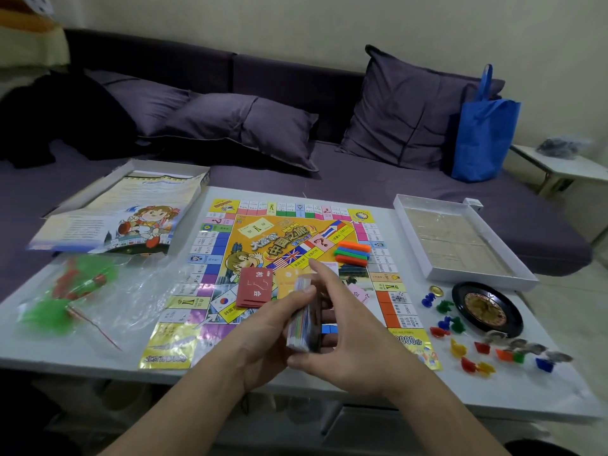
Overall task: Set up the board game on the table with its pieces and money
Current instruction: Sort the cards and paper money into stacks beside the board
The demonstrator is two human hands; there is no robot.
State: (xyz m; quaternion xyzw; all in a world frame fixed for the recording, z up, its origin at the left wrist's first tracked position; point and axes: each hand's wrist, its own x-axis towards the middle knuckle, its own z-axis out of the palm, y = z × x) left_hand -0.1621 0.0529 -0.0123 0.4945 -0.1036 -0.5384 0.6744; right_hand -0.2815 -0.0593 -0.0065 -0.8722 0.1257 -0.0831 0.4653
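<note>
Multicoloured money stack gripped on edge between left hand and right hand, above board. Board laid, card piles, tokens, spinner out; money undealt.

Both hands meet over the near edge of the game board, which lies flat on the white desk. The left hand grips a thick stack of paper money on edge, and the right hand wraps it from the other side, forefinger stretched out. A red card pile and coloured sticks lie on the board. Small plastic pawns and a roulette wheel lie to the right, beside an open box tray.
</note>
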